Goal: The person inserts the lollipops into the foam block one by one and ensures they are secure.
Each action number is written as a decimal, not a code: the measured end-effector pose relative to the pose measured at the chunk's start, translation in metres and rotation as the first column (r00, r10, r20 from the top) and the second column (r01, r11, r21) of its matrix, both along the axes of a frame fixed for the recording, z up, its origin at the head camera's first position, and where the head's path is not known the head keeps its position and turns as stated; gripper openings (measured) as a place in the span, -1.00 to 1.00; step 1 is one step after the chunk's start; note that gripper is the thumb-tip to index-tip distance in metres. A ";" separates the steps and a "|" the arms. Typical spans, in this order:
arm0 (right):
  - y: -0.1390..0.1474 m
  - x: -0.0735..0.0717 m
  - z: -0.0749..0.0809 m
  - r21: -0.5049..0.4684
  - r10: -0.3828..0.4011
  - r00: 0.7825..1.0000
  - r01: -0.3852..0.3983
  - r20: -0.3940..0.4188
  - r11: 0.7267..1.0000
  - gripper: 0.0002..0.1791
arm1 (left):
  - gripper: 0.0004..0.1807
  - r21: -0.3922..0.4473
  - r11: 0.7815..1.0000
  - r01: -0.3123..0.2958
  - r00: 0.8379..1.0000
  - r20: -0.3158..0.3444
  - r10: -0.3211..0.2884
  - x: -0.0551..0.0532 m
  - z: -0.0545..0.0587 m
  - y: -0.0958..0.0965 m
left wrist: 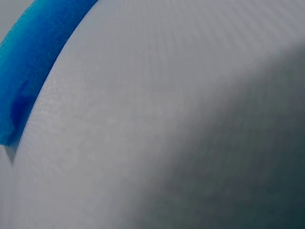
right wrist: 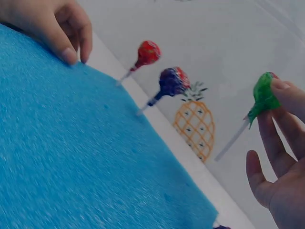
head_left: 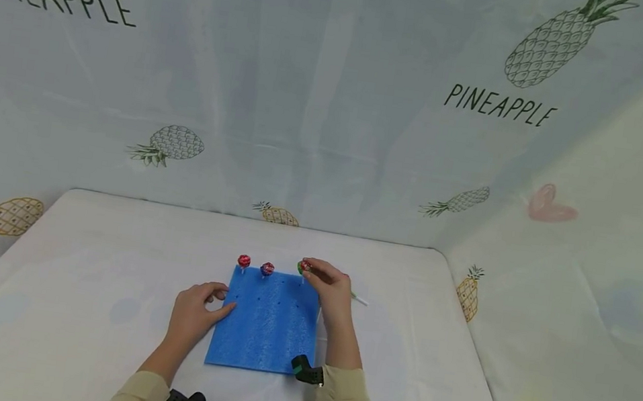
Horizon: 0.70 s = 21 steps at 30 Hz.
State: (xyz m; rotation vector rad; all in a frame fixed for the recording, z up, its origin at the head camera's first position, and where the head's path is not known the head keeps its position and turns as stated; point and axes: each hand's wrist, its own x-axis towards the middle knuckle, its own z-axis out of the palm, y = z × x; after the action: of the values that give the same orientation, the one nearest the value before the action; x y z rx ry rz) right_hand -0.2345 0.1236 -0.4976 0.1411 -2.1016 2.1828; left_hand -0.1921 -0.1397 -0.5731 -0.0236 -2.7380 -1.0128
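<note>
On the white-covered desk (head_left: pixel 73 276), walled in by pale sheeting printed with pineapples, a square blue foam board (head_left: pixel 267 325) lies flat in front of the person, its top dotted with small holes. Along its far edge two lollipops stand upright with their sticks sunk in the foam: a red lollipop (head_left: pixel 244 261) toward the left corner and a blue-and-red lollipop (head_left: pixel 267 268) just beside it on the right. The left hand (head_left: pixel 193 312) rests at the board's left edge, fingers loosely curled with their tips pressing on the foam, and grips nothing; the right wrist view shows those fingertips (right wrist: pixel 69 53) on the blue surface. The right hand (head_left: pixel 330 291) hovers over the far right corner and pinches a green lollipop (right wrist: pixel 263 95) by its wrapped head between thumb and fingertips, the other fingers spread and relaxed. The white stick (right wrist: pixel 232 140) hangs down from the head at a slant, its free end pointing toward the far edge of the board and apart from the foam, not yet in any hole. That lollipop is thus to the right of the two standing ones, roughly in line with their row, and only the right hand is near it. Another stick (head_left: pixel 360 299) lies on the desk just past the right hand.
</note>
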 end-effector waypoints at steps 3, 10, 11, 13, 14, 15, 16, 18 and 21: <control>-0.004 -0.004 -0.005 -0.049 -0.018 1.000 0.019 0.011 0.999 -0.71 | -0.54 0.006 1.000 0.003 1.000 0.001 -0.003 -0.001 0.000 0.000; -0.014 -0.012 -0.017 -0.151 -0.010 1.000 0.013 0.017 0.988 -0.71 | -0.53 0.006 1.000 -0.003 1.000 0.024 0.003 -0.003 -0.001 0.000; -0.016 -0.013 -0.018 -0.159 -0.008 1.000 0.010 0.015 0.987 -0.71 | -0.53 0.005 1.000 -0.003 1.000 0.024 0.003 -0.003 -0.001 -0.001; -0.019 -0.014 -0.021 -0.168 -0.003 1.000 0.004 0.010 0.986 -0.72 | -0.53 0.007 1.000 -0.004 1.000 0.024 0.003 -0.003 0.000 -0.001; -0.020 -0.014 -0.022 -0.169 -0.003 1.000 0.004 0.007 0.986 -0.72 | -0.53 0.009 1.000 -0.004 1.000 0.024 0.004 -0.003 0.000 -0.001; -0.021 -0.015 -0.023 -0.168 -0.003 1.000 0.004 0.006 0.986 -0.73 | -0.53 0.010 1.000 -0.005 1.000 0.024 0.005 -0.003 0.000 -0.001; -0.023 -0.015 -0.024 -0.161 -0.005 1.000 0.005 0.006 0.987 -0.73 | -0.53 0.010 1.000 -0.007 1.000 0.026 0.007 -0.003 0.000 -0.001; -0.025 -0.016 -0.027 -0.143 -0.011 1.000 0.013 0.015 0.990 -0.73 | -0.53 0.012 1.000 -0.007 1.000 0.030 0.007 -0.003 -0.001 -0.001; -0.028 -0.015 -0.030 -0.123 -0.021 0.999 0.026 0.042 0.992 -0.73 | -0.53 0.014 1.000 -0.008 0.999 0.035 0.008 -0.002 -0.002 -0.001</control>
State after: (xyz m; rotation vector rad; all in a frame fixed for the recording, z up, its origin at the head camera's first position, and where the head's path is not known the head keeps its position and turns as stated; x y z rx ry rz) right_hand -0.2498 0.0954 -0.5277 0.0626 -1.9703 2.3129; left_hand -0.1944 -0.1407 -0.5754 0.0072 -2.7598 -1.0396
